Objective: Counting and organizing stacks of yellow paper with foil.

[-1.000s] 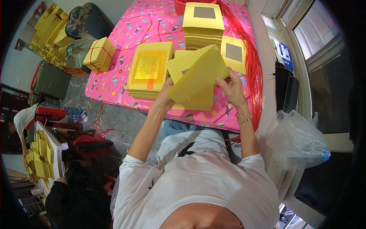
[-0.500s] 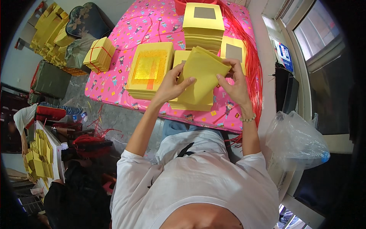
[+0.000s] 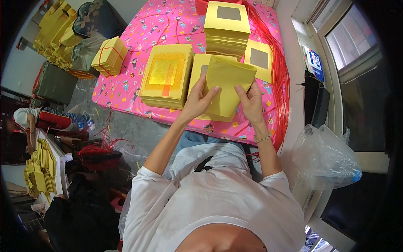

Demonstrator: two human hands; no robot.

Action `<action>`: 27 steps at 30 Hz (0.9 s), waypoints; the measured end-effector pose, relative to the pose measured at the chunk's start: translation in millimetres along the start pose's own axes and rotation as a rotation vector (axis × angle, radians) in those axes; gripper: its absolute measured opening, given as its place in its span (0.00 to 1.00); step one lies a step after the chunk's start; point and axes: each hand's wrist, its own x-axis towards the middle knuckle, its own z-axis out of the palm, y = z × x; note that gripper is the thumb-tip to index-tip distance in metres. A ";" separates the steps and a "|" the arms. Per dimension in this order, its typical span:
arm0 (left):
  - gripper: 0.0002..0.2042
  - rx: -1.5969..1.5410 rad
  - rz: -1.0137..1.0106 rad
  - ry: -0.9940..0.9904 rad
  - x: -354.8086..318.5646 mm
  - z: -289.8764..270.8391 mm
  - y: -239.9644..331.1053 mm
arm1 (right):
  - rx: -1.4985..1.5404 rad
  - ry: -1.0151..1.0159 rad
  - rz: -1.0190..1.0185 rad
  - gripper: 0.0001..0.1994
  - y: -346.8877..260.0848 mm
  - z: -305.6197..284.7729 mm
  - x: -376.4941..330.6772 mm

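Observation:
Between my two hands is a small batch of yellow paper sheets (image 3: 228, 86), bowed and held at its sides. My left hand (image 3: 199, 98) grips the left edge, thumb on the near face. My right hand (image 3: 250, 101) pinches the right edge the same way. Below the sheets lies a yellow paper stack (image 3: 195, 74), partly hidden, with a bit of grey on top. To its left sits a stack topped with an orange and gold patterned square (image 3: 163, 73). Beyond stands a taller yellow stack (image 3: 226, 35) with a grey square on top.
Pink patterned sheeting (image 3: 142, 40) covers the table. Red plastic strands (image 3: 279, 84) hang along its right side, beside a flat yellow sheet with a grey square (image 3: 259, 59). A bundle tied with red string (image 3: 110, 56) sits at the left corner. A clear plastic bag (image 3: 325, 157) hangs right.
The sheets have turned more upright and shifted slightly right. My right hand has moved lower along their edge, its thumb now pressing the near face.

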 end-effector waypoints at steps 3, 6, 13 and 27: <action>0.22 0.013 -0.008 0.011 -0.1 2.9 2.3 | 0.012 0.009 0.036 0.19 -3.4 -1.0 0.3; 0.21 -0.034 -0.158 -0.005 4.5 1.7 18.0 | 0.034 0.028 0.088 0.18 -4.3 -5.6 3.0; 0.19 -0.135 -0.416 -0.008 16.4 -3.9 23.3 | 0.179 -0.001 0.328 0.18 5.3 -17.0 12.3; 0.19 0.093 -0.401 -0.004 20.3 -4.8 6.9 | 0.090 0.036 0.294 0.18 6.3 -8.3 10.8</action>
